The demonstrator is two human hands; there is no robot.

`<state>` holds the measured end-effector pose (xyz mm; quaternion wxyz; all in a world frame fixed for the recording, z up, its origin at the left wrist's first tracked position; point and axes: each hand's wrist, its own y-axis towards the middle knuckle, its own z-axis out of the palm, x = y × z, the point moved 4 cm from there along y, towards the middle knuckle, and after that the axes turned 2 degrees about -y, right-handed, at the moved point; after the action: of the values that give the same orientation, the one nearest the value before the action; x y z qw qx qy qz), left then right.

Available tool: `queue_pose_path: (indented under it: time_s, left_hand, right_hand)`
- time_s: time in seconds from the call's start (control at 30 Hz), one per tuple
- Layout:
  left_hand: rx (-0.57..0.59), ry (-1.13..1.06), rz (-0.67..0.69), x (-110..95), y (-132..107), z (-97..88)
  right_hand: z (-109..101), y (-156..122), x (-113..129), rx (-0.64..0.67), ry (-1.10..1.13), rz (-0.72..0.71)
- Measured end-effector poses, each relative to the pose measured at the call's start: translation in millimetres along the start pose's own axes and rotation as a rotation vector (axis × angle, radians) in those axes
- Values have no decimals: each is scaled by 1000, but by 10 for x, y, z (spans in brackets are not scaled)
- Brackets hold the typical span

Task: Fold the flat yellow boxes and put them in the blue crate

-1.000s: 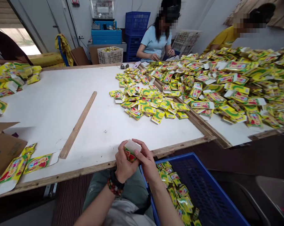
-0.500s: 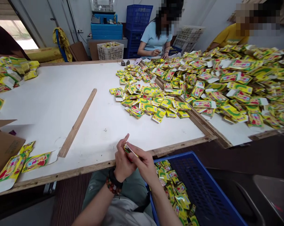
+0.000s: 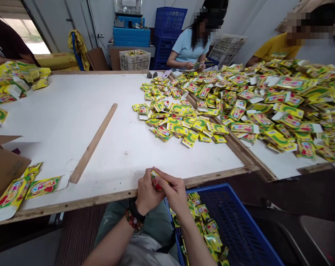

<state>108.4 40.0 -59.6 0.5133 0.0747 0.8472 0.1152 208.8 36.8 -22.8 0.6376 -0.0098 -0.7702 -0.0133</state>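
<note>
My left hand (image 3: 148,187) and right hand (image 3: 174,193) have closed in together, both clamped on a yellow packet (image 3: 156,180), its white flap now folded out of sight. I hold it just over the tabletop (image 3: 109,155) edge, beside the blue crate (image 3: 212,187).

yellow packets (image 3: 177,128) with green arcs and red patches, blue plastic crate (image 3: 253,221), white tabletop (image 3: 59,111)

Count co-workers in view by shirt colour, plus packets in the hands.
Light blue shirt: 1
Yellow shirt: 1
Dark top: 1
Packet held by left hand and right hand: 1
Total: 3 co-workers, 1 packet
</note>
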Motion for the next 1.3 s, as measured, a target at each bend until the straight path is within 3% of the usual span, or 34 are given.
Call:
queue_pose_path:
  time_s: [0.17,0.33,0.47,0.57,0.7,0.8,0.9,0.97,1.03,1.07,1.13,1.23,1.3]
  left_hand:
    - [-10,-28,13,-3,5,-18]
    - [44,4,33,-45,27,7]
    - [54,-15,20,-44,43,18]
    - [41,-71,1,6,30,12]
    - [20,-152,-6,65,-8,-14]
    - [11,-201,-4,52,-16,-54]
    - [136,-231,51,-19,-18,-45]
    - [236,-239,109,-67,-28,-17]
    - [256,-243,128,-83,-30,-2]
    - [241,-250,118,-80,-25,2]
    - [196,-282,64,-60,-5,7]
    - [99,-350,-40,-8,32,2]
    - [20,-409,-122,55,51,-10]
  right_hand:
    - [19,-33,133,182,-153,-143]
    - [-69,-11,8,91,-106,-6]
    - [-86,24,-14,115,-107,21]
    - [-48,10,75,129,-275,-109]
    - [111,-66,164,167,-488,-439]
    - [151,-133,147,133,-584,-526]
    - [-42,-220,140,113,-642,-414]
    - [-316,-259,114,92,-799,-209]
    - [-621,-230,59,62,-1044,14]
    - [-740,-166,26,52,-1148,82]
    - [-838,100,-55,44,-1218,79]
    - [-723,782,-226,-14,-1057,-79]
    - [-597,1274,-362,-68,-1015,-102]
